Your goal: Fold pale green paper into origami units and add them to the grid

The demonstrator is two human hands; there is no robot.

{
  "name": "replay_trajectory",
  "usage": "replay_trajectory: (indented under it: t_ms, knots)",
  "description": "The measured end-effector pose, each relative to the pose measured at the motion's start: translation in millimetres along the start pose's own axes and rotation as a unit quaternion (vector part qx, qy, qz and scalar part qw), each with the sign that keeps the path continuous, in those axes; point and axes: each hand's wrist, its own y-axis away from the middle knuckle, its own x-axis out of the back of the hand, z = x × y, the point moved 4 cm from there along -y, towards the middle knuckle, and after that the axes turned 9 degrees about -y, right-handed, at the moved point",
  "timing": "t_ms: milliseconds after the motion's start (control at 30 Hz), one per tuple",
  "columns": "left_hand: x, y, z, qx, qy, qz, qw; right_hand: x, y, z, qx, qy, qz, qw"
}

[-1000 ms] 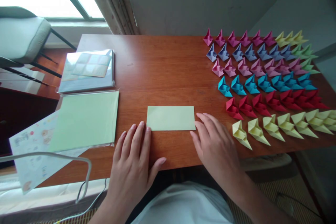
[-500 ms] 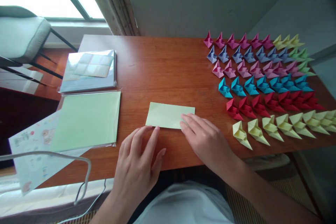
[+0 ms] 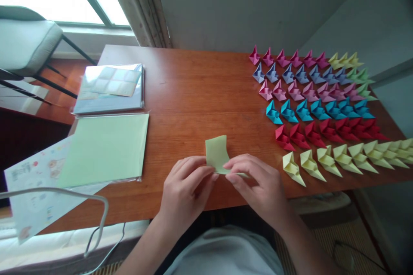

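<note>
"Six rows of folded paper figures (image 3: 303, 111) are filling the right of the table (image 3: 193, 90). What's crowding the left?"

"A packet of green sheets (image 3: 108, 148) is lying there, partly covering a printed sheet (image 3: 34, 195). A pale cable (image 3: 64, 190) is looping across in front of that. Another packet (image 3: 109, 101) is sitting just behind the green one."

"And the hands?"

"The left hand (image 3: 187, 184) is pinching the pale green paper (image 3: 217, 152) between fingers and thumb. The right hand (image 3: 261, 184) is pinching it too, its fingers hiding part of it."

"Where are they keeping the paper?"

"They're holding it bent near the table's front edge, between the packets and the yellow row. I can't tell whether it's touching the wood."
</note>
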Motion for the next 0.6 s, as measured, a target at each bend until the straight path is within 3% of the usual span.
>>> replay_trajectory:
  t_ms: [233, 400, 600]
  knots:
    - [4.7, -4, 1, 0.049, 0.185, -0.046, 0.981, 8, 0, -2, -0.068, -0.026, 0.017, 0.997]
    - [4.9, -5, 9, 0.039, 0.209, -0.035, 0.977, 11, -3, 4, -0.088, 0.027, 0.066, 0.994]
    - [-0.3, -2, 10, 0.021, 0.245, -0.046, 0.968, 9, 0, 17, -0.168, -0.070, 0.047, 0.982]
